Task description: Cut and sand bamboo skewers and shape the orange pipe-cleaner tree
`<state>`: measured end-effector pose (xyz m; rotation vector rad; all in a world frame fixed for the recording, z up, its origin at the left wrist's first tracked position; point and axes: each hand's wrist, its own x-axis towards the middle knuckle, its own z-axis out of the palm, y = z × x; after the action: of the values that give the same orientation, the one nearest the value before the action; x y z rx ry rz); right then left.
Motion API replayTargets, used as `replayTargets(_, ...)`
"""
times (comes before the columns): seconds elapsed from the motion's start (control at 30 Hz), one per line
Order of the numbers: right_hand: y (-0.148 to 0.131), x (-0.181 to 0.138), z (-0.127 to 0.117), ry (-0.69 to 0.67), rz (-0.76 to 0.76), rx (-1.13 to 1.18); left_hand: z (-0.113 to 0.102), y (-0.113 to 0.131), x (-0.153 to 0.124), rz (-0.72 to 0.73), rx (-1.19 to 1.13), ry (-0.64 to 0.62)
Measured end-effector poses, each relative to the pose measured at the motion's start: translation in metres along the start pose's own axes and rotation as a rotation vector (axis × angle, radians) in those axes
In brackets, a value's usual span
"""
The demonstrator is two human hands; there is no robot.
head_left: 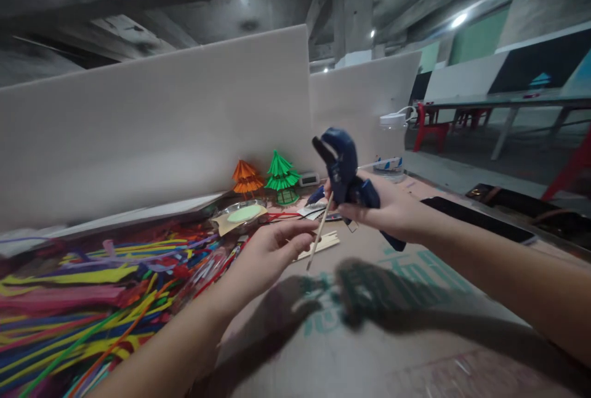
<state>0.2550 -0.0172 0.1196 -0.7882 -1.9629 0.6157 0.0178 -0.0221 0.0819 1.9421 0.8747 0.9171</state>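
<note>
My right hand (388,207) is closed around a navy-blue hand tool (344,164) with two curved prongs at its top; its exact kind is unclear. A thin wooden stick (316,247) slants down from beside that hand's fingers. At the stick, the thumb and fingers of my left hand (277,247) come together in a pinch. Several more wooden sticks (330,240) lie on the table just behind. Another dark blue object (316,195) rests beyond them, partly hidden by the raised tool.
Colourful fuzzy strips (92,299) cover the left side. At the back stand an orange tree-shaped craft (247,177), a green one (281,173) and a small display (309,180). A metal dish (226,207) holds a pale green disc. Rightward are a plastic jar (390,145) and black phone (478,219).
</note>
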Motion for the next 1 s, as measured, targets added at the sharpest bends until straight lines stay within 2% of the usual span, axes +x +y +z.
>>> replayTargets(0.1, -0.015, -0.009, 0.014, -0.106, -0.12, -0.288, 0.007, -0.001, -0.002, -0.014, 0.104, -0.063)
replayTargets(0.23, -0.027, -0.015, 0.024, -0.207, -0.249, -0.41, 0.012, -0.017, 0.0, -0.003, 0.233, -0.041)
replayTargets(0.33, -0.026, -0.015, 0.019, -0.106, -0.247, -0.386, 0.014, -0.034, 0.005, -0.06, 0.195, -0.102)
replayTargets(0.4, -0.023, -0.013, 0.012, -0.012, -0.194, -0.332, 0.015, -0.044, 0.009, -0.114, 0.136, -0.129)
replayTargets(0.5, -0.019, -0.008, 0.004, 0.052, -0.078, -0.227, 0.013, -0.053, 0.011, -0.147, 0.071, -0.141)
replayTargets(0.6, -0.014, -0.005, 0.005, 0.031, -0.014, -0.119, 0.012, -0.057, 0.011, -0.147, 0.038, -0.17)
replayTargets(0.73, -0.01, -0.006, 0.016, -0.062, -0.01, -0.048, 0.012, -0.055, 0.011, -0.122, 0.051, -0.17)
replayTargets(0.87, -0.016, -0.007, 0.022, -0.065, -0.05, -0.072, 0.013, -0.05, 0.011, -0.119, 0.12, -0.141)
replayTargets(1.0, -0.026, -0.008, 0.021, -0.098, -0.163, -0.168, 0.014, -0.053, 0.01, -0.132, 0.126, -0.134)
